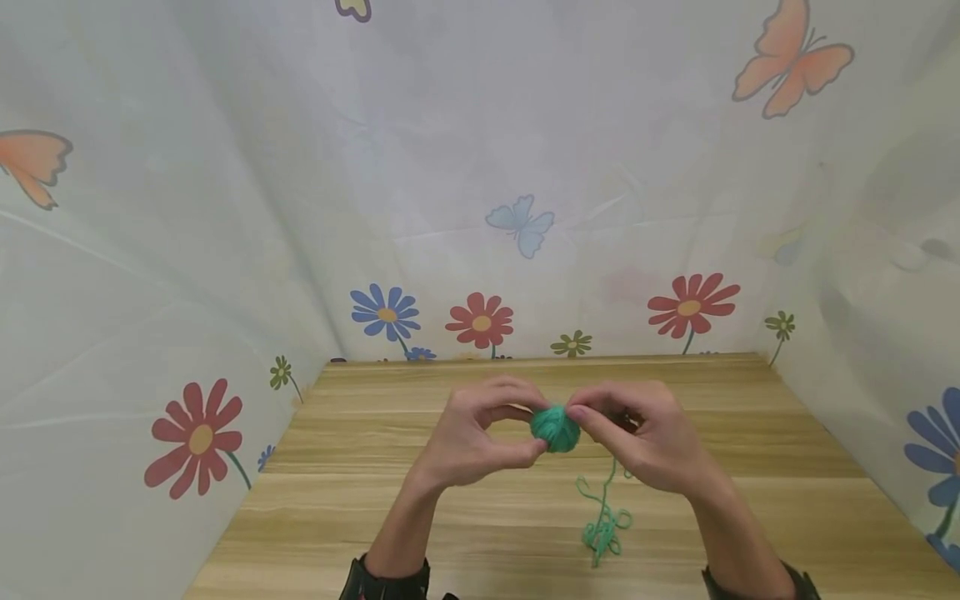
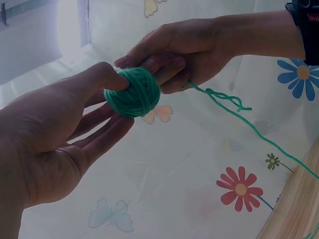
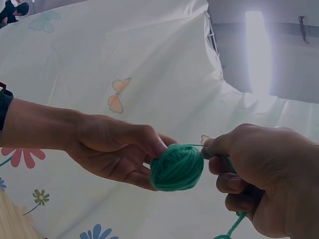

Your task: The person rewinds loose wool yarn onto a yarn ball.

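Observation:
A small ball of green yarn (image 1: 556,429) is held above the table between both hands. My left hand (image 1: 480,433) grips it from the left, thumb below and fingers above in the head view. On the other side, my right hand (image 1: 645,429) pinches the yarn strand close to the ball; the right wrist view shows a short taut length running from the ball (image 3: 177,168) to the fingertips. From under the right hand the strand (image 2: 254,127) hangs down toward a loose, looped heap of the same yarn (image 1: 603,532) on the table.
The wooden table (image 1: 337,500) spreads beneath the hands. White curtains (image 1: 450,125) printed with flowers and butterflies surround it at the back and both sides. A bright tube light (image 3: 258,52) shows above the curtain in the right wrist view.

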### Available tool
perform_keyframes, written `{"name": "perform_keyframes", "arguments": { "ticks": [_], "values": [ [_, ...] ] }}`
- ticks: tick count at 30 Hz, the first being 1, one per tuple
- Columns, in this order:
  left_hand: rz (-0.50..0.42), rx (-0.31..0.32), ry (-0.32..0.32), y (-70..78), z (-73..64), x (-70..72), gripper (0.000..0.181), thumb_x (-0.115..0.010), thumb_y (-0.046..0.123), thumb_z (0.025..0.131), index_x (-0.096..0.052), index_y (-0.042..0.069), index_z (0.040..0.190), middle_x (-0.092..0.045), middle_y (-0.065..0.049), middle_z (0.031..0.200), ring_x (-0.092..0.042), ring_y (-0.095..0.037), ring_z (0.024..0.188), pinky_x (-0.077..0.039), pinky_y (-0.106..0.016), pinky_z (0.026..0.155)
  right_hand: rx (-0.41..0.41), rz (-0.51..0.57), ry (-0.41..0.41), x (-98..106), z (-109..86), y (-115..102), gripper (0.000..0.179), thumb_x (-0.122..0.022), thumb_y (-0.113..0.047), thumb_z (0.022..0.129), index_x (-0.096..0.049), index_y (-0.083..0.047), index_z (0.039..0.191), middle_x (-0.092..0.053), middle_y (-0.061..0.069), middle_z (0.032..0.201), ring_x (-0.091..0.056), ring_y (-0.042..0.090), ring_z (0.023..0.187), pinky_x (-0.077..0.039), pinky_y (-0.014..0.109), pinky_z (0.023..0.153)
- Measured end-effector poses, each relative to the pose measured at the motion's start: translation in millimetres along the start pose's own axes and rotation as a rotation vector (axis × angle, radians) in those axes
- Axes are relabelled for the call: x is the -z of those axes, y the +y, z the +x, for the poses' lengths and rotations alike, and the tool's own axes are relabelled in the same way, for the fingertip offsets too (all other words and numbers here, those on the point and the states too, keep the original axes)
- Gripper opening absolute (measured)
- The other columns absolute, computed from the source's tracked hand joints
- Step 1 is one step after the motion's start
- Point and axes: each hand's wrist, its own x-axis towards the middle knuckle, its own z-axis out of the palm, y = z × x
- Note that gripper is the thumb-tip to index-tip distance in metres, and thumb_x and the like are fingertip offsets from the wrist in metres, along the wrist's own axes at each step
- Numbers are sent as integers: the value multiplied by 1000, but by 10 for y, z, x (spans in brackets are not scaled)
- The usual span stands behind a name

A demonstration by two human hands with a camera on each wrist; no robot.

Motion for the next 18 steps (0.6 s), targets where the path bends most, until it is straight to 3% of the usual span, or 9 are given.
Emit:
{"name": "perform_keyframes", "arguments": {
  "ticks": [6,12,18],
  "values": [
    [-49,-25,-37,-12,-12,-3,35,-74,-19,76,-67,-17,110,-68,-26,106,-67,-25,101,-64,-45,85,-67,-40,5,-10,-21,98,31,-71,23,80,-76,-2,98,-56,-6,63,-40,2,48,-32,18,33],
    [-86,-38,-32,-17,-18,-3,37,-73,-23,74,-65,-19,110,-65,-30,105,-66,-28,101,-64,-47,85,-229,-116,28,9,-55,157,21,-71,11,90,-76,-6,100,-52,-6,60,-41,4,47,-34,17,36],
    [-111,-56,-5,-134,-62,14,40,-74,-24,73,-64,-20,112,-65,-31,107,-66,-31,102,-64,-49,83,-358,-210,60,0,-69,199,10,-72,-4,95,-77,-8,102,-58,-4,66,-48,9,50,-42,19,40]
  ]
}}
